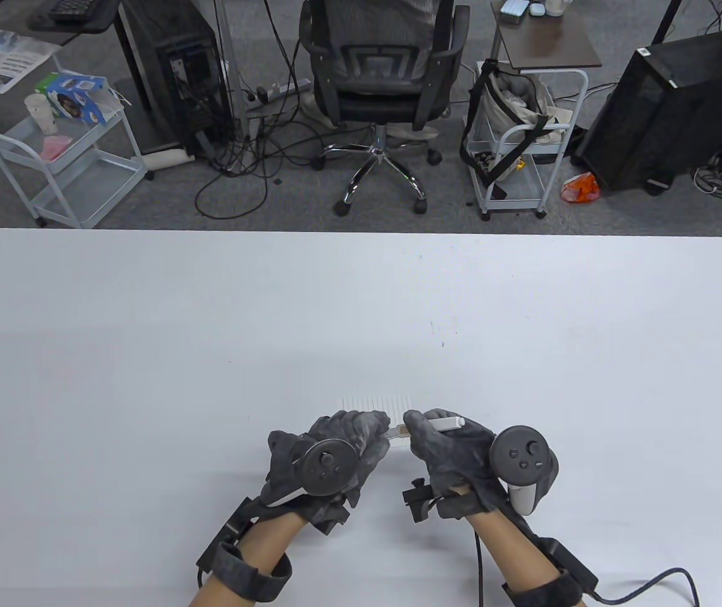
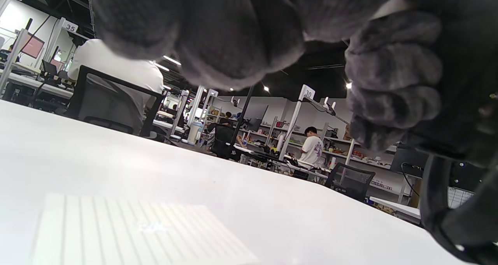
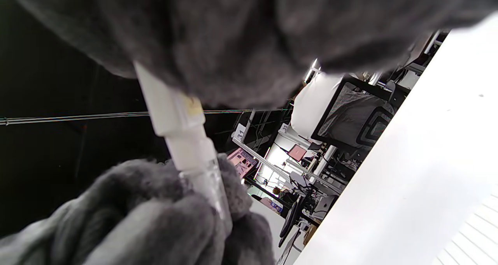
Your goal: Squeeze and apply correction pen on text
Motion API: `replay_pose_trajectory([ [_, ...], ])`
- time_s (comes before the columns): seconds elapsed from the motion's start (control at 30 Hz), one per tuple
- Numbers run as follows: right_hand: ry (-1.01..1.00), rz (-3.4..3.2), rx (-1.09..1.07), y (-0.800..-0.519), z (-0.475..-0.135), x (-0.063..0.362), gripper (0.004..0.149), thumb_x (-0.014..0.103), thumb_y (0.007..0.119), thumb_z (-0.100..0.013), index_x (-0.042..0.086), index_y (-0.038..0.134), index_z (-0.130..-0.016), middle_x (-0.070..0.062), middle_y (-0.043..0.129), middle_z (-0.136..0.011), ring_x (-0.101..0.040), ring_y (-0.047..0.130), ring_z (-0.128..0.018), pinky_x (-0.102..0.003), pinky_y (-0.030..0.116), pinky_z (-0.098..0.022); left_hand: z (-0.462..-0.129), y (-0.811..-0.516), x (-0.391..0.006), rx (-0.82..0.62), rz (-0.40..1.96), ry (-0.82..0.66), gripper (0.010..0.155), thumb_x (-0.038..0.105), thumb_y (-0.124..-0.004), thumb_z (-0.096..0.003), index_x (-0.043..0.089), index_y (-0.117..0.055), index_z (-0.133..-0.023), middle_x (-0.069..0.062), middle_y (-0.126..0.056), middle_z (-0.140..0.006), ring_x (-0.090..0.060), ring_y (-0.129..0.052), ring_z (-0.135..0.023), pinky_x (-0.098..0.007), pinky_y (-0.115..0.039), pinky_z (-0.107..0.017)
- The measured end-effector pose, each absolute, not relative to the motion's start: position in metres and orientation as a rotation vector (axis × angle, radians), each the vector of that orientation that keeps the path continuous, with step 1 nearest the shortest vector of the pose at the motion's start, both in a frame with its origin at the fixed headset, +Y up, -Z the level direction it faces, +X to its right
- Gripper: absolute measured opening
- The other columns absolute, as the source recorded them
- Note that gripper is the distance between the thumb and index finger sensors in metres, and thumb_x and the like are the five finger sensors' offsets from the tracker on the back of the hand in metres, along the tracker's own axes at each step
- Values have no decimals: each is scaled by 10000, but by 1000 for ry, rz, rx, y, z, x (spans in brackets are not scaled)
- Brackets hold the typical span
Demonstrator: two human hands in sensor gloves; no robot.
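A white correction pen (image 1: 446,422) is held level above the table between both hands. My right hand (image 1: 443,442) grips its white body. My left hand (image 1: 351,439) grips the clear cap end (image 1: 397,432). In the right wrist view the pen (image 3: 175,121) runs from my right fingers at the top down into my left fingers (image 3: 155,218), which wrap the clear cap (image 3: 210,191). A lined sheet of paper (image 1: 379,403) lies flat just beyond the hands. It also shows in the left wrist view (image 2: 128,230), with a faint mark on it.
The white table (image 1: 361,316) stretches wide around the hands. Beyond its far edge stand an office chair (image 1: 377,82), two wheeled carts (image 1: 70,152) and computer towers (image 1: 664,114).
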State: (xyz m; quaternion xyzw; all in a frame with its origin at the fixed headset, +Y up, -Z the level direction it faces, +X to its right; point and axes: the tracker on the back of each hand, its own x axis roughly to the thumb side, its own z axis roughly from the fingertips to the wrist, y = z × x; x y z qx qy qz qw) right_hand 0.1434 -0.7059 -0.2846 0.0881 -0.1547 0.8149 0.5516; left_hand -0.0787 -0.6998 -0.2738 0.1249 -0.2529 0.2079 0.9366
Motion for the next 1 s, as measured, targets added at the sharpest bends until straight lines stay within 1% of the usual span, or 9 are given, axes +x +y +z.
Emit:
replay_pose_trajectory([
  [0.17,-282,1885,174,-714,-289,146,411,544,797,-435,158,931,-388,-13,1005,-192,-212,949,-73,-422,855,-206,-272,-702,-76,281,376,-529,508,433,-789,-391,196,-720,-834,11,-947,-686,-149,-1037,-484,-394,-905,-448],
  [0.27,-280,1873,153,-716,-289,147,410,542,798,-436,158,931,-385,-12,1005,-189,-212,949,-70,-421,856,-203,-270,-701,-76,317,347,-528,507,434,-789,-396,197,-716,-838,14,-944,-691,-146,-1036,-494,-390,-907,-457],
  [0.43,-234,1771,97,-722,-288,144,406,531,795,-449,150,925,-401,-23,1004,-208,-220,951,-86,-431,852,-215,-268,-698,-78,338,379,-520,503,422,-798,-399,187,-716,-836,1,-940,-692,-154,-1036,-499,-396,-908,-460],
  [0.6,-328,1831,160,-719,-284,141,403,529,781,-462,150,911,-416,-21,999,-231,-219,952,-110,-431,853,-239,-268,-699,-78,331,418,-503,499,406,-804,-400,176,-718,-835,-11,-941,-694,-161,-1040,-506,-398,-915,-461],
  [0.77,-266,1715,129,-724,-286,139,388,504,790,-465,137,898,-402,-35,988,-214,-225,941,-96,-440,850,-230,-263,-692,-75,361,416,-512,492,376,-819,-395,150,-738,-825,-41,-948,-679,-184,-1047,-494,-411,-921,-450],
  [1.0,-236,1688,184,-720,-289,144,408,518,790,-456,130,909,-411,-44,995,-221,-233,941,-102,-445,844,-235,-263,-687,-78,375,435,-525,499,395,-832,-393,181,-742,-835,-10,-953,-694,-165,-1053,-520,-390,-929,-468],
])
